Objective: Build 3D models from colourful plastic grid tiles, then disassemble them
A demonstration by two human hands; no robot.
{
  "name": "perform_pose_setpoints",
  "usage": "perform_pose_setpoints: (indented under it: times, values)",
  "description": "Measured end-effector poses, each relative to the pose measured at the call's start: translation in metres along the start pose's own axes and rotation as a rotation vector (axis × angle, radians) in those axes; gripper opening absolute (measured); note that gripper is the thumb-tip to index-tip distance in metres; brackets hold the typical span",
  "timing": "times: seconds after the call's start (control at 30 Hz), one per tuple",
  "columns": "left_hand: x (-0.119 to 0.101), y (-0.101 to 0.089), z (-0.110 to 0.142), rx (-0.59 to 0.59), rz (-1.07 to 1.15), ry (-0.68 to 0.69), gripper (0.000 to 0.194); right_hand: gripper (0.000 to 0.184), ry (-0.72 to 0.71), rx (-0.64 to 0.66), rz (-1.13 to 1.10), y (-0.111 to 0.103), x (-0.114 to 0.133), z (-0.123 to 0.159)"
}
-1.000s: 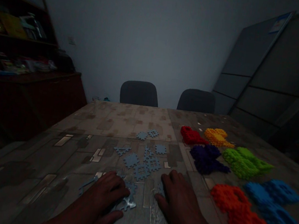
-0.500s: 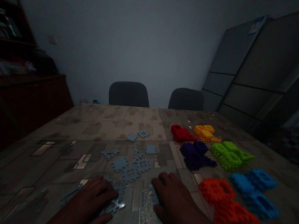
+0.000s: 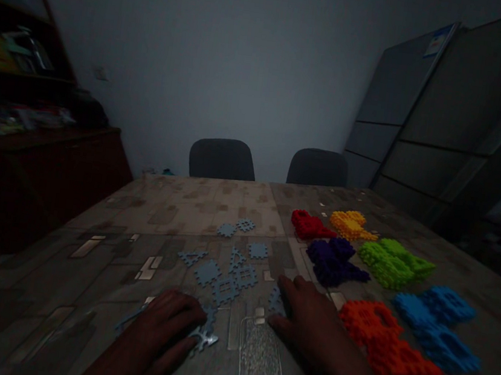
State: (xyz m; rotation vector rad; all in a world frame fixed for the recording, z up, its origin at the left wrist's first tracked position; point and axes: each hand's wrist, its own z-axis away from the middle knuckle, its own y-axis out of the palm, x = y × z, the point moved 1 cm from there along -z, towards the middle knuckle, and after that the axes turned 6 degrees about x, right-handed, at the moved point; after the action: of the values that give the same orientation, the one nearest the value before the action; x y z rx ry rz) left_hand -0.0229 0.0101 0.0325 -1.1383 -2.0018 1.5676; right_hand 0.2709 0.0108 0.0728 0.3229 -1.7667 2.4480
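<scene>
My left hand lies low over the table, fingers stretched and thumb apart, covering part of some grey-blue interlocking tiles. One of these, a notched tile, pokes out beyond the fingertips. At the right, my right hand has its fingers and thumb around a grey-blue tile, mostly hidden, at table level. Ahead of both hands lie loose tiles of the same colour: a solid square, window-cut squares, a triangle and several others.
Right of my right hand, stacks of notched tiles are grouped by colour: orange, blue, purple, green, red and yellow. Two dark chairs stand behind the patterned table. A cabinet is at left.
My right hand has moved forward and slightly right, away from the rectangle printed on the tabletop, and the tile has moved with it. My left hand stays over its tiles. The view has shifted slightly.
</scene>
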Motion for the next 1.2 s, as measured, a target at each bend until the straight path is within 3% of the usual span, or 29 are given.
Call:
perform_pose_setpoints:
  times: [0.13,0.4,0.7,0.83,1.0,1.2]
  values:
    - [0.003,0.003,0.002,0.009,-0.001,-0.004,0.03,0.069,-0.037,0.052,0.025,0.002,0.001,0.002]
    - [0.001,0.001,-0.003,0.021,0.011,0.048,0.03,0.057,0.021,-0.025,0.038,0.004,0.002,-0.002]
    - [-0.005,-0.009,-0.018,0.137,0.127,0.048,0.034,0.065,-0.07,-0.094,-0.023,0.006,-0.021,-0.009]
    - [-0.013,-0.007,-0.037,0.23,0.181,0.044,0.035,0.06,-0.095,-0.116,-0.04,0.01,-0.021,-0.012]
    - [-0.022,0.002,-0.074,0.265,0.223,0.044,0.026,0.053,-0.096,-0.129,0.014,0.013,-0.017,-0.015]
    - [-0.027,0.02,-0.1,0.353,0.189,0.022,0.035,0.061,-0.063,-0.161,-0.03,0.003,-0.017,-0.005]
